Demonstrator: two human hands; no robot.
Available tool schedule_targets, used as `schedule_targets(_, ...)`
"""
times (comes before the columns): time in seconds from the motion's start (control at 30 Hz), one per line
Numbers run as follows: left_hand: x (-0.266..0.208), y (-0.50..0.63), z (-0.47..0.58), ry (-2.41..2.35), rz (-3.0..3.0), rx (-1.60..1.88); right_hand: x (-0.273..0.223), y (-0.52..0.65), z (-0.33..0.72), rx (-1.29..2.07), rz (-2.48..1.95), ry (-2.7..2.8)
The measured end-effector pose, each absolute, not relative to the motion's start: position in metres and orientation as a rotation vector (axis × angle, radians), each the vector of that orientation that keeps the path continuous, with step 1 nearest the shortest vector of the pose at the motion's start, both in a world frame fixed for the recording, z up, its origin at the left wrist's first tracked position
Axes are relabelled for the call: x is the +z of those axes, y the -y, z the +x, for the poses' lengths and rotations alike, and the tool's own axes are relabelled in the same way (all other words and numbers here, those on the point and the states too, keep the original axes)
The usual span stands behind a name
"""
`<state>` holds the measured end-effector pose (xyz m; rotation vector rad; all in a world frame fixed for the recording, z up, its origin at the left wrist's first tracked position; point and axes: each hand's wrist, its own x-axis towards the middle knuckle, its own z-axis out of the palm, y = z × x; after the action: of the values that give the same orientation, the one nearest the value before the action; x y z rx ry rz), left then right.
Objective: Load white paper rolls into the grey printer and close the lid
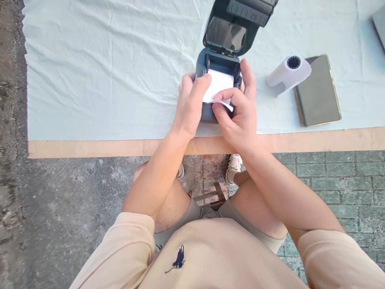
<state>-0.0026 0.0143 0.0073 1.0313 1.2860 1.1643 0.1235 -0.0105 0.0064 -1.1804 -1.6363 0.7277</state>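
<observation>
Pale-blue cloth [120,80] bears an open dark-grey plastic printer [207,115]; the left hand [190,102] clasps its side, the right hand [241,114] pinches its white paper strip [221,82] by the near edge.

Matt plastic, smooth paper and creased cloth fill my feed.
At upper centre I see a label printer [224,60] in matt plastic, its lid window [225,34] glossy, its label paper [221,81] smooth; at upper right, a matt paper roll [281,74] and a tablet-like device [320,94] with a smooth, faintly glossy face. Wrinkled tablecloth [120,72] meets a wood-like table edge [207,145]; at lower left, rough concrete [75,200].
</observation>
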Motion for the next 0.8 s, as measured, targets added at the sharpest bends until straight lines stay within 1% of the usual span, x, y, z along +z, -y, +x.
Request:
schedule_targets(0.1, 0.01, -0.013, -0.003, -0.924, 0.943, 1.261, 0.019, 0.011, 0.127, 0.73, -1.135, 1.612)
schedule_targets(0.17, 0.009, -0.013, -0.003, -0.825, 0.983, 1.258, 0.025, 0.012, 0.131, 0.714, -1.108, 1.62)
schedule_targets(0.3, 0.005, -0.013, -0.002, -0.832, 0.995, 1.27, 0.026, 0.013, 0.139, 0.767, -1.055, 1.587)
schedule_targets(0.4, 0.001, -0.009, 0.0, -0.823, 0.951, 1.298, 0.022, 0.012, 0.146, 0.897, -1.022, 1.508)
schedule_targets(0.57, 0.0, 0.001, 0.007, -0.812, 0.971, 1.268, 0.02, 0.005, 0.157, 1.023, -1.174, 1.315)
schedule_targets(0.67, 0.003, 0.005, 0.012, -0.829, 0.987, 1.213, 0.02, 0.002, 0.163, 1.158, -1.104, 1.242)
schedule_targets(0.8, 0.004, 0.007, 0.017, -0.847, 0.96, 1.186, 0.02, 0.002, 0.167, 1.316, -1.033, 1.315)
